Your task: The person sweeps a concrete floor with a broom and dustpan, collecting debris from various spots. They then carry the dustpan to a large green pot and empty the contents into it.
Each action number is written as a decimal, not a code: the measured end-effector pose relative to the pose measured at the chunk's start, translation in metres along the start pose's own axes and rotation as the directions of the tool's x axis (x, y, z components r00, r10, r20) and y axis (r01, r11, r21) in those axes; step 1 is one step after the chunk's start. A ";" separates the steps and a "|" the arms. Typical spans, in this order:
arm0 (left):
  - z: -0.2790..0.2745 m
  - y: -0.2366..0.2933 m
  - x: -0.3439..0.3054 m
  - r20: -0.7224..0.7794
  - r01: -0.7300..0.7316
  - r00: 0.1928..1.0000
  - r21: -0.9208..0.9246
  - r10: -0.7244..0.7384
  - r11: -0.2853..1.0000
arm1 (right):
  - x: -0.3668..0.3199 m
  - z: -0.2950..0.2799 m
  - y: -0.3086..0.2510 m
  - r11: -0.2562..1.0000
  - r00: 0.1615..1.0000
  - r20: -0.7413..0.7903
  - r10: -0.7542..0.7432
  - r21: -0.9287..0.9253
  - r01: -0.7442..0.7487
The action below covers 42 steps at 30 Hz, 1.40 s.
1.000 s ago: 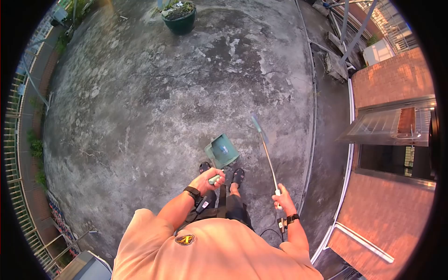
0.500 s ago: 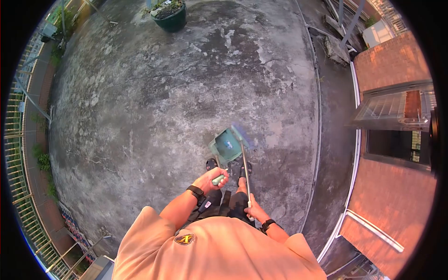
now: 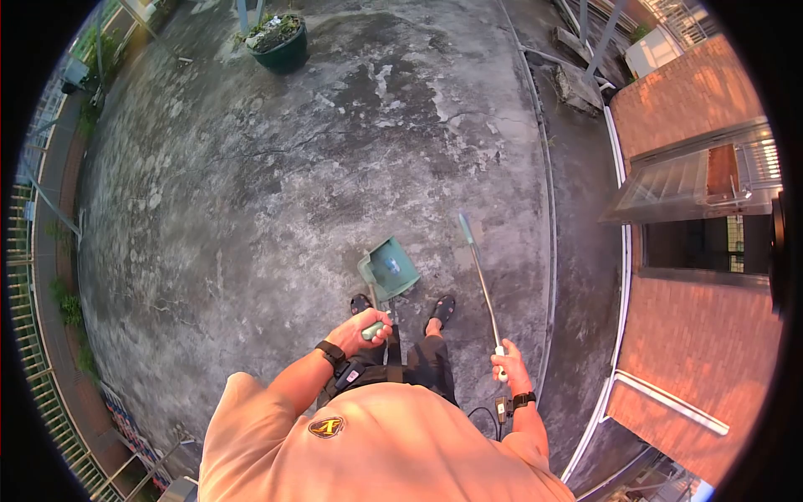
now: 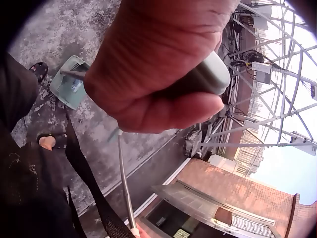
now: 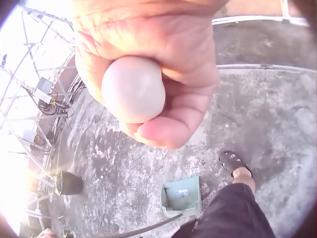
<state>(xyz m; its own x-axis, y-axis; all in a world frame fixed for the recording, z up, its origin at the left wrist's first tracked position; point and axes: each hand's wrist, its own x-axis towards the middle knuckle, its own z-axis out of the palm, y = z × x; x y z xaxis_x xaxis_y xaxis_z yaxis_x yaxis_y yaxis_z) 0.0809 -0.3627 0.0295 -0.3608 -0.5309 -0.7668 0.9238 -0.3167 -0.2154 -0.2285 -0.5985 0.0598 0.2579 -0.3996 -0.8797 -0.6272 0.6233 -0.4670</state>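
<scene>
Green plastic dustpan (image 3: 406, 273) ahead of feet (image 3: 442, 314); left hand (image 3: 355, 330), near waist, fingers curled round dustpan's handle (image 3: 372, 331). Right hand (image 3: 512, 366), out at side, grips white-handled metal-poled broom (image 3: 487, 294). Small item (image 3: 392, 265) in dustpan indistinct.

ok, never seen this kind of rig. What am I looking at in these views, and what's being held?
No robot here: a person works bare-handed, wearing one camera on the head and one on each wrist. The head view looks down at both hands; each wrist view shows its own hand close up.

The left hand grips the green handle of a dustpan, which looks to be down on the rough floor with a small pale scrap inside. The right hand grips the white end of what looks like a broom, its head apart from the dustpan. Farther off stands a potted plant.
</scene>
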 end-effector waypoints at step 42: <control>0.164 0.018 0.145 -0.126 0.065 0.991 0.123 -0.049 0.990 | 0.106 -0.160 -0.043 0.962 0.996 0.007 0.092 0.258 -0.091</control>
<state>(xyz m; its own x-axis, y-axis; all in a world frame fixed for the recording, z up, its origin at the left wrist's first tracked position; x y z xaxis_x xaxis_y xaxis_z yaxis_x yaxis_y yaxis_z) 0.0241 -0.5744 0.0138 -0.3867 -0.4114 -0.8253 0.8755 -0.4450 -0.1884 -0.2918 -0.7745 0.0011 0.2041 -0.3355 -0.9197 -0.4367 0.8096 -0.3923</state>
